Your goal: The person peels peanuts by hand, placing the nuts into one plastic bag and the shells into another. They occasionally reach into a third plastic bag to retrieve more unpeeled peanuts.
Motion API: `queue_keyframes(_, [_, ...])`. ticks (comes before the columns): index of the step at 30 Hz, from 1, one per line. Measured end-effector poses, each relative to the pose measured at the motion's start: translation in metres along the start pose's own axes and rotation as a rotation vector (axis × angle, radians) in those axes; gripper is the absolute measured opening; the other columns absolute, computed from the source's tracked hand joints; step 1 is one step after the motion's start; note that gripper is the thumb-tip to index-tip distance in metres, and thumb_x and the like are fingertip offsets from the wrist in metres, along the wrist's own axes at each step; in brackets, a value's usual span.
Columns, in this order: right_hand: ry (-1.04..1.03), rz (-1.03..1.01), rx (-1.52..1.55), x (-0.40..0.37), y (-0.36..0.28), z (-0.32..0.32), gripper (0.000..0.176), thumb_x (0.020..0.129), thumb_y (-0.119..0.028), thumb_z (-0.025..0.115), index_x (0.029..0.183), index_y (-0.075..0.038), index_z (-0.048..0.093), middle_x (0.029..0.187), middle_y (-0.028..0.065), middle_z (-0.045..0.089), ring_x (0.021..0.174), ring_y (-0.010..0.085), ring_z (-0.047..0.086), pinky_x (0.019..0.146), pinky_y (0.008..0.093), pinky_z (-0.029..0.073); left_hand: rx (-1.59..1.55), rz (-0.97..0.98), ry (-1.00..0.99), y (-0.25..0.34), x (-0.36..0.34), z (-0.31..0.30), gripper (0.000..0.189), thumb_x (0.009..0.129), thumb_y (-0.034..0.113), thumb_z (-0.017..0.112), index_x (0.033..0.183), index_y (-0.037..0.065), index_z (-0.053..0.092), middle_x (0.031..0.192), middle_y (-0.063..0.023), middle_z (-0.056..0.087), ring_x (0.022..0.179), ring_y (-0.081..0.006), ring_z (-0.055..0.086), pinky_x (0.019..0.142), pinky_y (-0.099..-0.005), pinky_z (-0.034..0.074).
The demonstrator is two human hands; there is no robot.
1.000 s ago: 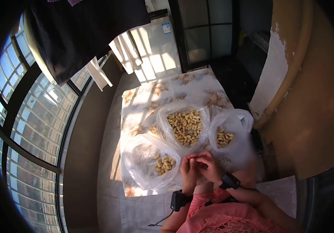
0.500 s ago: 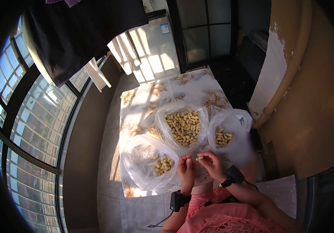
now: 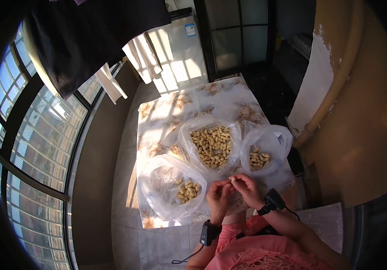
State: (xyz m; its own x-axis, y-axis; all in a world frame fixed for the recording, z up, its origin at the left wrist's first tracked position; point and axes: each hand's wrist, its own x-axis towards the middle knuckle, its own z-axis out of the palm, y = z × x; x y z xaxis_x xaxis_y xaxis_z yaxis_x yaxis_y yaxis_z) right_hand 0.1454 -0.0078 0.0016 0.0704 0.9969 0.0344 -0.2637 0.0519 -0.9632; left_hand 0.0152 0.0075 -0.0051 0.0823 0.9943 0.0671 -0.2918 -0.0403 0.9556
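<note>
A peanut [image 3: 233, 180] is pinched between the thumb and fingers of my right hand [image 3: 247, 189]. My left hand [image 3: 219, 194] is closed in a pinch right beside it, its fingertips meeting those of the right; what lies between them is too small to make out. Just beyond both hands stands an open clear plastic bag [image 3: 185, 139] heaped with unshelled peanuts [image 3: 212, 146]. To the left, another plastic bag [image 3: 155, 189] holds a smaller pile of peanuts [image 3: 188, 191]. A third plastic bag [image 3: 279, 144] on the right has a few peanuts [image 3: 259, 159] at its bottom.
All three bags rest on a table with a flowered cloth [image 3: 211, 101]. Dark clothing [image 3: 94, 40] hangs at upper left, near the barred window [image 3: 45, 144]. Behind the table is a pale appliance [image 3: 182, 54]. A pipe [image 3: 337, 94] runs along the right wall.
My left hand has moved right, so its fingertips now meet my right hand's. The peanut in my right hand has turned more upright. The bags have not been moved.
</note>
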Motion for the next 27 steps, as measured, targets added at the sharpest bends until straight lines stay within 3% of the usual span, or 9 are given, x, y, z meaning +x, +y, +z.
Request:
queue_keyframes(9, [-0.095,0.01,0.057,0.0021,-0.0002,-0.004,0.015,0.101,-0.013,0.058,0.111,-0.002,0.057,0.094,0.0031,0.063,0.079,0.0082,0.059,0.073,0.0232,0.049,-0.038,-0.018,-0.024,-0.0068,0.0027,-0.0078,0.015,0.1,0.005,0.055,0.112,-0.001,0.061,0.089,-0.0039,0.065,0.077,-0.0099,0.061,0.071,-0.0237,0.05])
queue_keyframes(27, [-0.098,-0.008,-0.007,0.0033,0.0044,-0.0065,0.012,0.101,-0.013,0.056,0.106,-0.002,0.055,0.086,0.0019,0.059,0.072,0.0082,0.058,0.065,0.0227,0.049,-0.077,-0.104,-0.028,-0.0039,0.0051,-0.0083,0.017,0.097,0.004,0.06,0.113,-0.002,0.062,0.098,-0.0055,0.069,0.086,-0.0107,0.063,0.079,-0.0245,0.05])
